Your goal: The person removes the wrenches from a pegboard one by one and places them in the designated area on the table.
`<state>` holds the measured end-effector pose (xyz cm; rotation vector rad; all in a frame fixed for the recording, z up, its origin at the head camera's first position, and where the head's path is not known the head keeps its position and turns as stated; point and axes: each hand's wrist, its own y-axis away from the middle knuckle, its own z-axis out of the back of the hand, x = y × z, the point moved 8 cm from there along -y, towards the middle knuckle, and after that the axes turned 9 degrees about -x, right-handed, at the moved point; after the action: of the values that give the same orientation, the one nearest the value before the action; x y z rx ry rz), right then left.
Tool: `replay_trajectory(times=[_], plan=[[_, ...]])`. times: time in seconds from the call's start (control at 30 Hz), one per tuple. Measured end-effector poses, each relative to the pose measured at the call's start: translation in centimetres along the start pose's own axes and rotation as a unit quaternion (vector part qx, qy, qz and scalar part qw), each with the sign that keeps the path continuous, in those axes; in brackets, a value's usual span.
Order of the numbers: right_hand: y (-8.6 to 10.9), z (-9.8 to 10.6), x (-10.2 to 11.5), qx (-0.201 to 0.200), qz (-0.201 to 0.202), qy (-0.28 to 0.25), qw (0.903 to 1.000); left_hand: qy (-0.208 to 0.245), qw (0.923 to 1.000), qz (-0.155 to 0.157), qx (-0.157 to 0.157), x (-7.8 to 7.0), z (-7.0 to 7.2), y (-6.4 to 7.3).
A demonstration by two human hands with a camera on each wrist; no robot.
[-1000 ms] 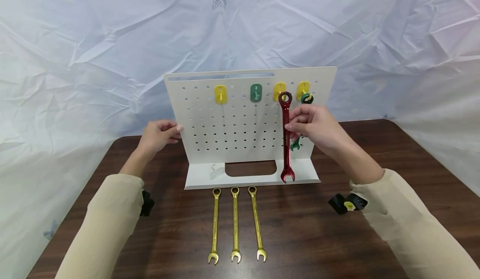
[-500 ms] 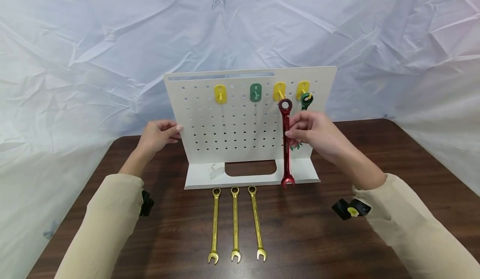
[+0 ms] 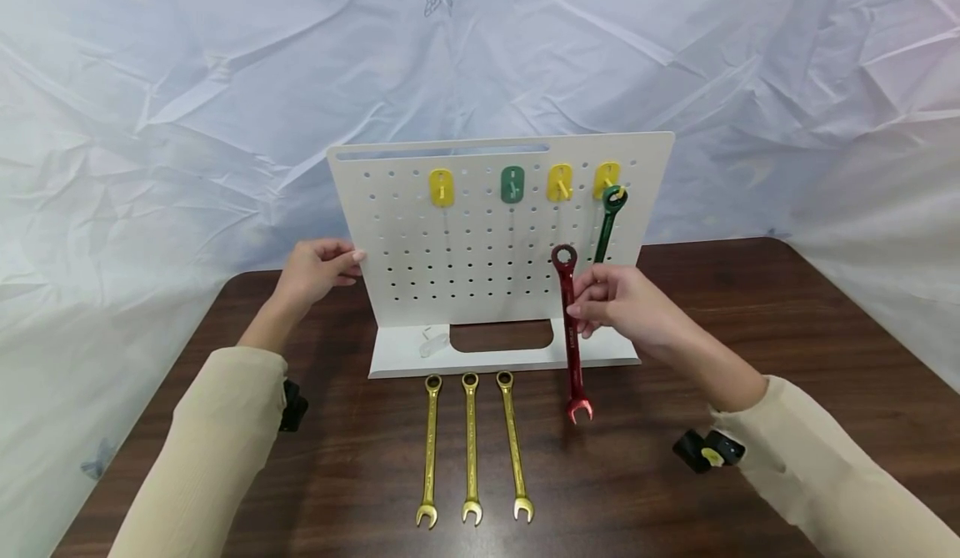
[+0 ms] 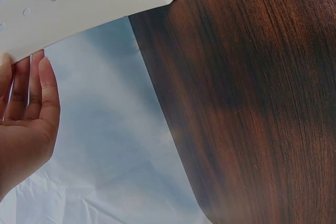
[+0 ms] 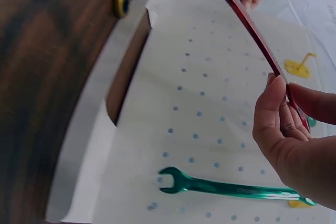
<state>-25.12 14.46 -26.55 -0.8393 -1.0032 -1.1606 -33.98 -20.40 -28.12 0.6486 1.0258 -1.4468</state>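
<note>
My right hand pinches a red combination wrench between thumb and fingers, ring end up and open end down. It is held in front of the lower right of a white pegboard. My left hand grips the board's left edge, thumb on the front and fingers behind, as the left wrist view shows. Behind the right hand a green combination wrench hangs by its ring from the far right yellow hook. The yellow hook beside it bears nothing.
Three gold wrenches lie side by side on the dark wood table before the board. A green hook and another yellow hook sit further left. A small clear piece lies on the board's base.
My right hand has drawn the red wrench down and away from the yellow hook, uncovering that hook and more of the green wrench. The left hand stays on the board's edge.
</note>
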Motion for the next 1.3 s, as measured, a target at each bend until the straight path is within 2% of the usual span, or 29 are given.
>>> replay_trajectory(times=[0.03,0.23,0.27,0.33,0.4,0.5,0.57,0.87,1.0,1.1,1.17,1.2,1.27,1.3], plan=[[0.1,-0.3,-0.3,0.006,-0.005,-0.007,0.9999,-0.026,0.9996,0.007,-0.006,-0.8,0.0,0.6],[0.7,-1.7,-2.1,0.038,-0.023,-0.041,0.9982,-0.039,0.999,0.021,-0.001,-1.0,-0.1,0.7],[0.8,-1.9,-2.4,0.043,-0.026,-0.046,0.9977,-0.038,0.999,0.024,0.001,-0.7,-0.1,0.6],[1.0,-2.3,-3.0,0.052,-0.032,-0.055,0.9966,0.002,0.9999,0.012,0.009,1.9,-0.3,-1.2],[1.2,-2.7,-3.7,0.058,-0.047,-0.064,0.9952,0.005,0.9998,0.018,0.009,2.1,-0.3,-1.3],[1.5,-3.4,-4.6,0.068,-0.062,-0.073,0.9931,0.0,0.9999,0.012,0.006,1.8,-0.2,-1.1],[1.7,-3.8,-5.2,0.073,-0.071,-0.077,0.9919,-0.042,0.9988,0.025,-0.005,-0.8,-0.1,0.5],[2.5,-5.2,-7.6,0.104,-0.091,-0.081,0.9871,-0.04,0.9991,0.013,-0.008,-1.0,0.0,0.6],[2.9,-5.7,-8.3,0.119,-0.104,-0.089,0.9834,-0.007,0.9999,0.01,-0.005,1.1,-0.1,-0.7],[3.1,-6.1,-8.8,0.128,-0.115,-0.094,0.9805,0.025,0.9997,0.009,0.001,3.9,-0.1,-2.6],[3.3,-6.3,-9.0,0.132,-0.122,-0.095,0.9791,0.01,0.9998,0.016,0.0,4.2,-0.2,-2.8],[3.3,-6.4,-9.1,0.134,-0.125,-0.095,0.9785,0.021,0.9997,0.012,0.001,5.0,-0.2,-3.3],[3.5,-6.5,-9.3,0.138,-0.129,-0.095,0.9773,0.013,0.9997,0.018,0.004,4.6,-0.3,-3.0],[3.5,-6.6,-9.4,0.141,-0.131,-0.095,0.9767,0.022,0.9996,0.018,0.004,5.1,-0.3,-3.3]])
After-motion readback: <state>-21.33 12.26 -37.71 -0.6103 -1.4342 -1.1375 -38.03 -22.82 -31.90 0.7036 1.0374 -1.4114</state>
